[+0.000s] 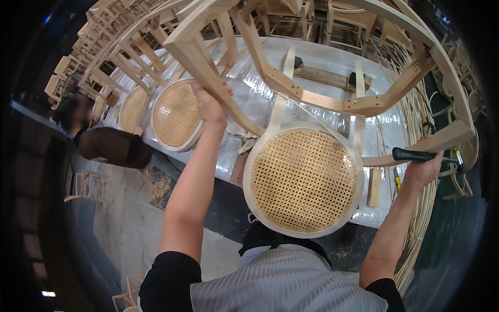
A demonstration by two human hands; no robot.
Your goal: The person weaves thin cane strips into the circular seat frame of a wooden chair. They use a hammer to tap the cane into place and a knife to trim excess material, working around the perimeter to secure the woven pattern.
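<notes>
A large pale wooden chair frame (pixel 312 99), with angled legs and curved rails, is raised over the table between my two hands. My left hand (pixel 210 106) is closed around one of its legs. On the right, my right hand (pixel 425 169) grips the frame's end and also holds a hammer (pixel 413 154) with a black handle, lying across the wood. Directly before me, a round woven cane seat (pixel 304 179) in a pale wooden ring rests at the near table edge. Two slender wooden posts (pixel 358 88) stretch away from it under the frame.
The table (pixel 249 57) has a shiny plastic covering. Another round cane seat (pixel 176 114) lies to the left, near a co-worker in dark clothes (pixel 112 145). A wood block (pixel 374 187), a yellow screwdriver (pixel 397 179) and long cane strips (pixel 423 208) are at the right. Chair frames crowd the back.
</notes>
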